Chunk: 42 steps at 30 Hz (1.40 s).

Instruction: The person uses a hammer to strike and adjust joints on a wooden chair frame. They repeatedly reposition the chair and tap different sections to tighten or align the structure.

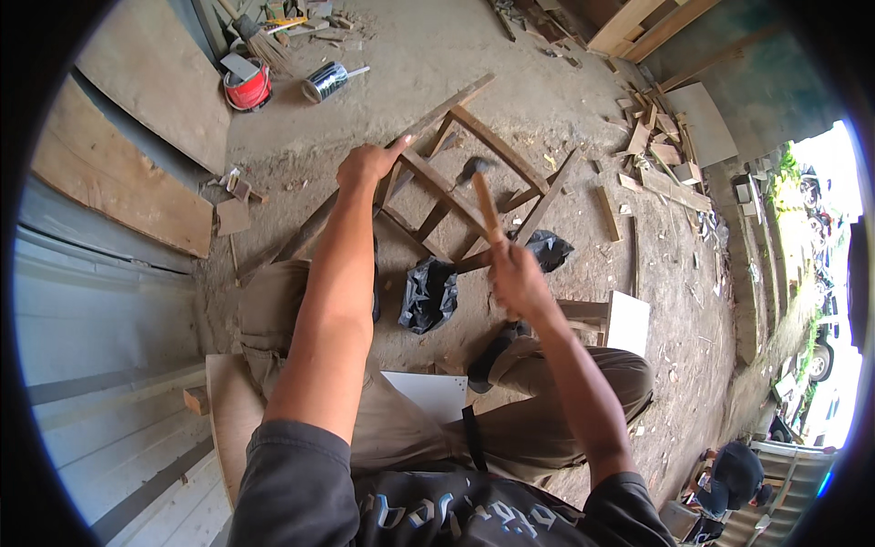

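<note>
A wooden frame (pixel 499 146) of joined legs and rails, like a chair or stool frame, stands tilted on the dirt floor before me. My left hand (pixel 369 164) is closed around its upper left part, with the thumb lying along the wood. In my right hand (pixel 518 278) is a hammer (pixel 488 208), gripped by its wooden handle. The dark hammer head is over the frame's middle; whether it touches the wood I cannot tell. A crumpled black plastic bag (pixel 428 296) sits below the frame, and another black bag (pixel 549 249) lies near my right hand.
White boards (pixel 629 321) lie by my right knee and between my legs. Scrap wood (pixel 665 150) is heaped at the far right. A red bucket (pixel 248 88) and a paint can (pixel 324 84) are at the far left. Wooden panels (pixel 123 173) lean along the left wall.
</note>
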Tool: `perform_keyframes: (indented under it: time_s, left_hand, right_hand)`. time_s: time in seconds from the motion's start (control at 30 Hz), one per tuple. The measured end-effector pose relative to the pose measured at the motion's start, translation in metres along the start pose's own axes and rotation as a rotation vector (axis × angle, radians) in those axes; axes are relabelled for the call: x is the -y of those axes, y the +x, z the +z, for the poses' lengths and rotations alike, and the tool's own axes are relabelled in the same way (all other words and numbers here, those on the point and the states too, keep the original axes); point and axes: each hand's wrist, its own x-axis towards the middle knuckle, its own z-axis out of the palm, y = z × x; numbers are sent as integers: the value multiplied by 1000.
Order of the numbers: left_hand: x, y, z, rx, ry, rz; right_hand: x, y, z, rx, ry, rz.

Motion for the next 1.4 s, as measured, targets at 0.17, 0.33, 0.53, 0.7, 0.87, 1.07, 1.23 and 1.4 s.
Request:
perform_keyframes:
  time_s: [0.17,0.33,0.53,0.7,0.87,1.07,1.23,1.4]
  left_hand:
    - [-1,-12,0,-85,28,-48]
    - [-8,-4,2,-92,40,1]
    - [-4,-19,-7,-1,-28,-8]
    - [-4,0,2,-49,-2,25]
    - [9,-7,0,-63,-27,-27]
    - [-12,-11,1,-87,44,1]
    - [-2,-8,-3,-28,-29,-14]
    - [-5,-6,-2,-36,-5,2]
  right_hand:
    - [50,-8,-24,-113,465,-386]
    - [-67,4,15,-100,-332,-225]
    - [-24,-14,9,-117,216,-110]
    - [-18,-1,12,-58,-127,-221]
    - [37,-17,-11,-104,159,-329]
    - [-73,13,23,-115,-211,-338]
    - [-32,-3,7,-74,53,-217]
    - [0,-7,9,89,-99,92]
